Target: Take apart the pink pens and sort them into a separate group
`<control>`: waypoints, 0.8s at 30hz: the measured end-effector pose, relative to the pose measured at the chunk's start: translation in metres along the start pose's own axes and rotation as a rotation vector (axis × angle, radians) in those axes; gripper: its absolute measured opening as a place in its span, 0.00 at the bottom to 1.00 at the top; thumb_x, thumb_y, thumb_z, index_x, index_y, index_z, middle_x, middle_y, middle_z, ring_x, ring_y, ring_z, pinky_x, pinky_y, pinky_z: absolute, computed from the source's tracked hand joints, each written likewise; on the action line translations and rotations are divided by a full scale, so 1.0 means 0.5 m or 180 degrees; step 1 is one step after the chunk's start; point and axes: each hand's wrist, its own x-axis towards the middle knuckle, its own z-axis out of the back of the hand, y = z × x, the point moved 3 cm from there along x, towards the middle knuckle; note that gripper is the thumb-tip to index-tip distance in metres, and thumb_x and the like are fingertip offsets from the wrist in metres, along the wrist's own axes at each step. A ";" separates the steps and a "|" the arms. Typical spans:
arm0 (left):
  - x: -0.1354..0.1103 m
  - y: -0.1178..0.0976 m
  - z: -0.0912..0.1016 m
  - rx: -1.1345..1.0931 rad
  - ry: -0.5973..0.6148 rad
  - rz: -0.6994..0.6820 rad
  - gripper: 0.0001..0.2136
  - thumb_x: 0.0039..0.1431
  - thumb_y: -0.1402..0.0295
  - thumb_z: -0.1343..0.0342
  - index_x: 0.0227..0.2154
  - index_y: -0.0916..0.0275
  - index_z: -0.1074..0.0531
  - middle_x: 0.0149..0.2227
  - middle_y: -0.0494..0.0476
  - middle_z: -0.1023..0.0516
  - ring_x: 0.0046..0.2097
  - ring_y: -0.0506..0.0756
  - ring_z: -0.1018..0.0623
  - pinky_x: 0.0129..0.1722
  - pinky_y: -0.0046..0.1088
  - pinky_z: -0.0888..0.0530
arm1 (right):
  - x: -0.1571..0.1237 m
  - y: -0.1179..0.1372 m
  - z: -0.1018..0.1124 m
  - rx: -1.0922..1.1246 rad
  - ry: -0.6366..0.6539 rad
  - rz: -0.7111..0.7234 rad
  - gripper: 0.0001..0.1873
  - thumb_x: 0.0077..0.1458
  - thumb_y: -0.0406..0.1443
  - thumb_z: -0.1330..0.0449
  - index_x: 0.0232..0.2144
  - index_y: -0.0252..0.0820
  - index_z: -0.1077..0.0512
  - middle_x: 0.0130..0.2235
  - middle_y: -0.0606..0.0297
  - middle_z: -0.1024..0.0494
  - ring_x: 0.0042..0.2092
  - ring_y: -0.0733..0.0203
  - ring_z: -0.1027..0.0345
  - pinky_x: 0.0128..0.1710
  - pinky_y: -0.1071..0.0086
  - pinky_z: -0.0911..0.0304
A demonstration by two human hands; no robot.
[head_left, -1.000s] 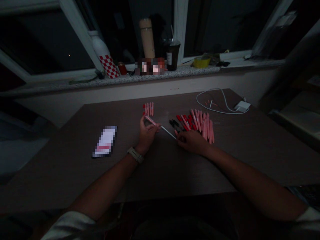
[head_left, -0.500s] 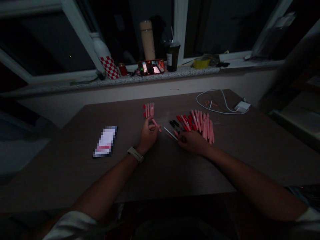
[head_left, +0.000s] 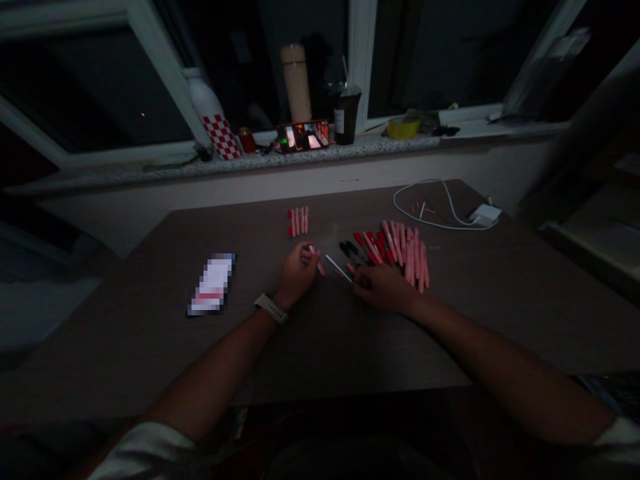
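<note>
My left hand (head_left: 296,273), with a pale watch on its wrist, is closed around a pink pen barrel (head_left: 321,268) that slants out from its fingertips. My right hand (head_left: 380,285) is closed, its fingertips pinching the near end of a thin white stick, which looks like a pen refill (head_left: 338,268). The refill points toward the left hand, with a small gap between them. Just behind the right hand lies a pile of pink pens (head_left: 414,257), with red pens (head_left: 370,247) and black pieces (head_left: 351,249) at its left side. Beyond the left hand, several pink pens (head_left: 301,221) lie in a row beside red bits.
A phone (head_left: 212,283) lies on the left of the table (head_left: 310,353). At the back right, a white cable and charger (head_left: 485,214) loop around small pen parts (head_left: 421,210). The windowsill (head_left: 260,160) holds a checkered bottle (head_left: 215,120), a flask, a cup and a propped phone.
My left hand has turned and drawn slightly nearer, so the pink barrel now points down toward the table. My right hand has shifted slightly left with the white refill.
</note>
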 end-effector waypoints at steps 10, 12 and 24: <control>-0.009 -0.007 0.003 0.1063 0.0097 -0.0228 0.12 0.60 0.63 0.46 0.44 0.62 0.30 0.30 0.53 0.24 0.35 0.55 0.23 0.36 0.31 0.30 | -0.005 0.018 -0.023 -0.0167 0.0233 0.0195 0.09 0.56 0.38 0.44 0.34 0.40 0.26 0.32 0.62 0.20 0.34 0.60 0.27 0.32 0.71 0.44; -0.010 -0.009 0.002 0.1222 0.0159 -0.0236 0.12 0.60 0.64 0.46 0.45 0.62 0.31 0.30 0.54 0.24 0.36 0.56 0.23 0.37 0.31 0.31 | -0.006 0.022 -0.024 -0.0243 0.0295 0.0159 0.10 0.56 0.39 0.44 0.34 0.40 0.26 0.33 0.62 0.20 0.34 0.59 0.27 0.32 0.70 0.44; -0.014 -0.010 0.001 0.1304 0.0254 -0.0280 0.11 0.62 0.63 0.48 0.45 0.60 0.31 0.26 0.51 0.27 0.34 0.56 0.25 0.33 0.30 0.32 | -0.009 0.034 -0.026 -0.0537 0.0349 0.0175 0.15 0.61 0.43 0.49 0.36 0.42 0.26 0.34 0.60 0.20 0.34 0.56 0.27 0.33 0.68 0.41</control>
